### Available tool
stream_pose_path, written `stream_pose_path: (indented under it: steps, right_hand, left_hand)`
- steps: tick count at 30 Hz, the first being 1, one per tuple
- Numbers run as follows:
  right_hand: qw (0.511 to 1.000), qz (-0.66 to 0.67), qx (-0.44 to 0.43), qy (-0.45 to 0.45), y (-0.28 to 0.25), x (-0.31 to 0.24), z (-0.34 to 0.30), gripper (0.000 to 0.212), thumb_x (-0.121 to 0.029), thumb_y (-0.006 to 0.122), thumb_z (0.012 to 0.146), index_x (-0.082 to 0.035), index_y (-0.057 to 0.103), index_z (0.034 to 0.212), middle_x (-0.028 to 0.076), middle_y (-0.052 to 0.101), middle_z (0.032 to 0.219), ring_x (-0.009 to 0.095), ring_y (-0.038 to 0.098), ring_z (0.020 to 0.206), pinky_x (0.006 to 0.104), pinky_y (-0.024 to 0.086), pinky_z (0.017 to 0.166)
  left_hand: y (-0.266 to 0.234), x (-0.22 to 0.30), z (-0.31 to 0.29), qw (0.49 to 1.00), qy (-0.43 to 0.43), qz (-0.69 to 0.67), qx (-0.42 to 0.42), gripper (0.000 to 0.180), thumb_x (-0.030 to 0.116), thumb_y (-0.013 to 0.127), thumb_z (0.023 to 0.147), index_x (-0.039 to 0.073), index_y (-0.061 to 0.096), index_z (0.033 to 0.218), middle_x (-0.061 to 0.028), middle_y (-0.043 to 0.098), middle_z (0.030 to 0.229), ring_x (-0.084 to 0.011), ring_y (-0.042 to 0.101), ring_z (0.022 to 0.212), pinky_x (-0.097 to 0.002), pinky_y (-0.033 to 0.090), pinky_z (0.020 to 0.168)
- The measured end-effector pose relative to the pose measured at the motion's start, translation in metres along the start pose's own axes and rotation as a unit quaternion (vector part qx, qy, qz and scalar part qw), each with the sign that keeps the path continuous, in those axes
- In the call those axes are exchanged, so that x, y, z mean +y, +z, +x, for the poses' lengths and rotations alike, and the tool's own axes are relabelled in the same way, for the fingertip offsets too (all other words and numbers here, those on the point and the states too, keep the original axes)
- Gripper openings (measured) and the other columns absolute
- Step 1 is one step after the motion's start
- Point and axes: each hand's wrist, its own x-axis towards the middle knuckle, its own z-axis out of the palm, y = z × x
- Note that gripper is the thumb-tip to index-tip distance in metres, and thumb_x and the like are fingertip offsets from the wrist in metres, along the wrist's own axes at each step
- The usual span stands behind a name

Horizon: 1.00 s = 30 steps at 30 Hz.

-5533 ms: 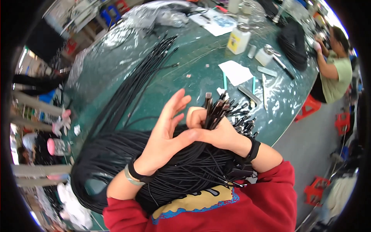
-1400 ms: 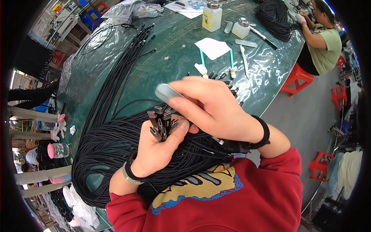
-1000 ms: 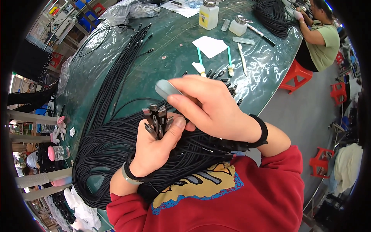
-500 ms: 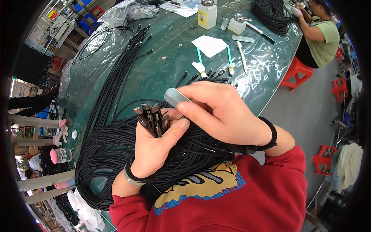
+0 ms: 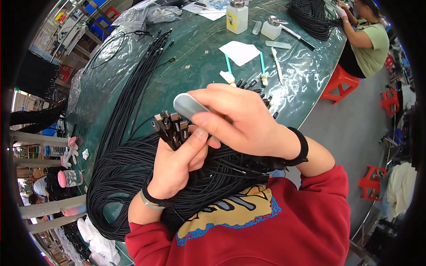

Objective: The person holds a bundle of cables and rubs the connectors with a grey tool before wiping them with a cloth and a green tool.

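My left hand [image 5: 175, 167] is closed round a bunch of black cables with their metal-tipped USB-C connectors [image 5: 172, 128] sticking up above the thumb. Pinched between thumb and fingers of my right hand [image 5: 244, 120] is a flat, round-ended greyish scraper [image 5: 188, 105]. Its free end hovers just above and beside the connectors; whether it touches them I cannot tell. The two hands meet closely, and the right fingers' undersides are hidden. Beneath them lies a thick coil of black cables [image 5: 120, 173], with more connector ends [image 5: 253, 83] showing beyond my right hand.
On the green-covered table [image 5: 191, 48] a cable bundle [image 5: 135, 80] stretches away at left. Farther off are white paper [image 5: 241, 52], two green-handled swabs [image 5: 262, 71], a bottle [image 5: 237, 18], a jar [image 5: 271, 29] and a pen [image 5: 298, 37]. A person [image 5: 370, 40] sits at far right on a red stool [image 5: 339, 84].
My right hand has shifted left and slightly up, bringing the scraper closer over the connectors. The bunch in my left hand has turned a little and its thumb has moved left.
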Motion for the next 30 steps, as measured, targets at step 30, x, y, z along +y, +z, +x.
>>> stream_pose_path:
  steps: [30]
  right_hand:
    - [0.956, 0.097, -0.021, 0.276, -0.037, -0.006, -0.024, 0.024, -0.015, 0.051, 0.086, 0.002, 0.054, 0.102, 0.000, 0.054, 0.079, 0.004, 0.046, 0.067, 0.0177, 0.037, 0.058]
  left_hand:
    - [-0.006, -0.011, 0.018, 1.000, 0.022, 0.020, 0.008, 0.025, 0.019, 0.051, 0.085, -0.003, 0.054, 0.096, -0.0002, 0.048, 0.053, -0.0044, 0.036, 0.041, -0.0186, 0.030, 0.042]
